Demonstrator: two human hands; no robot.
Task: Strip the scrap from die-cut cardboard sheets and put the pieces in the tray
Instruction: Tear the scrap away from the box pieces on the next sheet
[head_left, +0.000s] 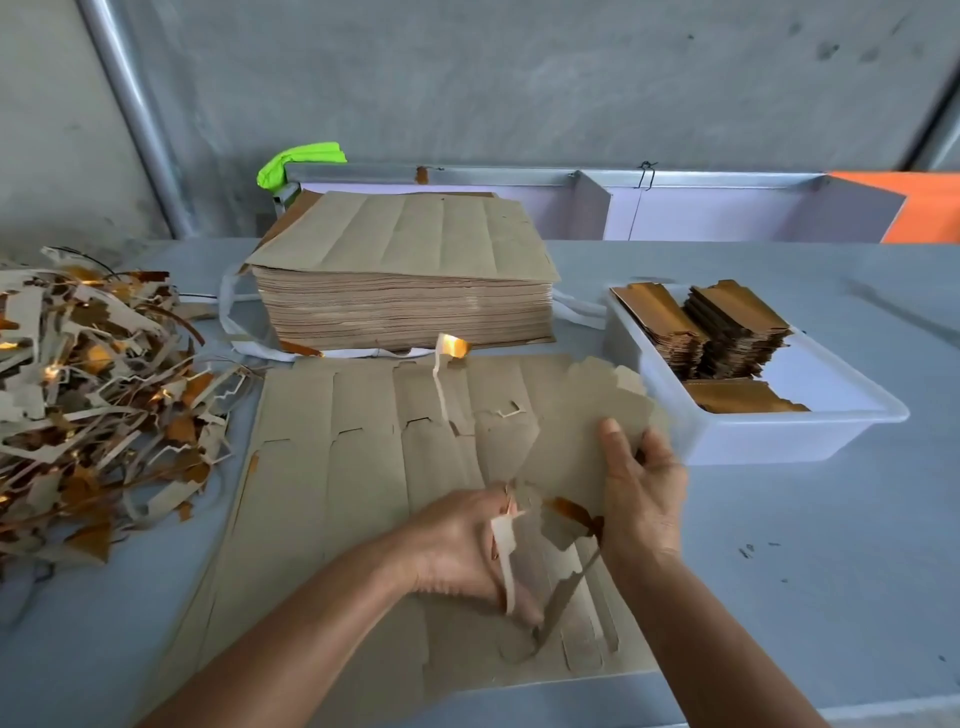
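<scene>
A grey-brown die-cut cardboard sheet (332, 467) lies flat on the table in front of me, its cut lines showing. My left hand (457, 545) pinches a pale scrap strip (506, 556) that hangs from the sheet near its front right. My right hand (641, 483) grips a freed cardboard piece (582, 415), lifted and tilted just left of the tray. A gold-faced scrap curl (571, 512) dangles between the two hands. The clear plastic tray (753, 441) at the right holds stacks of gold-faced pieces (727, 332).
A thick stack of uncut sheets (405, 296) stands behind the working sheet. A tangled heap of scrap strips (93, 395) covers the table's left side. One thin strip (441, 374) sticks up from the sheet's far edge. A metal frame runs along the back.
</scene>
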